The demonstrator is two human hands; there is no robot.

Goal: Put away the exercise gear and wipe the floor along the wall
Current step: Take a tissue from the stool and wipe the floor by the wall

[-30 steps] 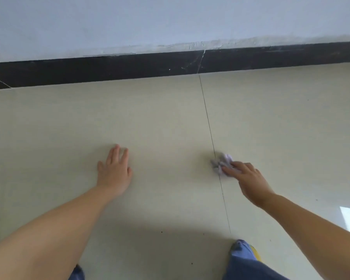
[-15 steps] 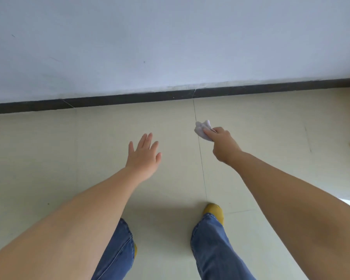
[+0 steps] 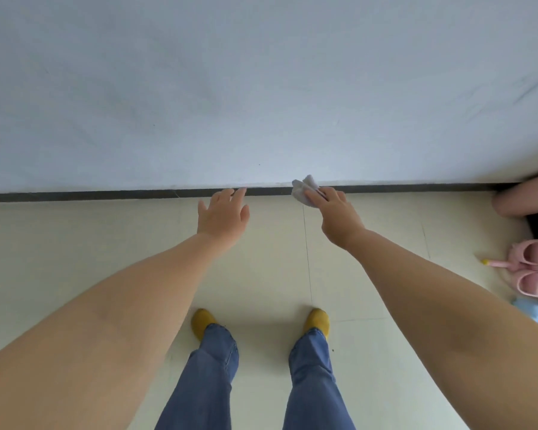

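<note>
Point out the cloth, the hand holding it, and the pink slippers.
cloth (image 3: 302,189), head view, on the bunched fabric beyond the fingers.
right hand (image 3: 337,217), head view, on the back of the hand.
pink slippers (image 3: 530,268), head view, on the upper slipper's strap.

You faced a plain pale grey-white painted wall (image 3: 261,88), faintly scuffed, met at its foot by a narrow dark skirting strip (image 3: 75,195). Below lay a cream tiled floor (image 3: 59,259) with thin grout lines, evenly lit by soft daylight.

The cloth (image 3: 303,191) lies right of the left hand (image 3: 223,217), slippers (image 3: 531,271) far right by the wall (image 3: 261,88).
</note>
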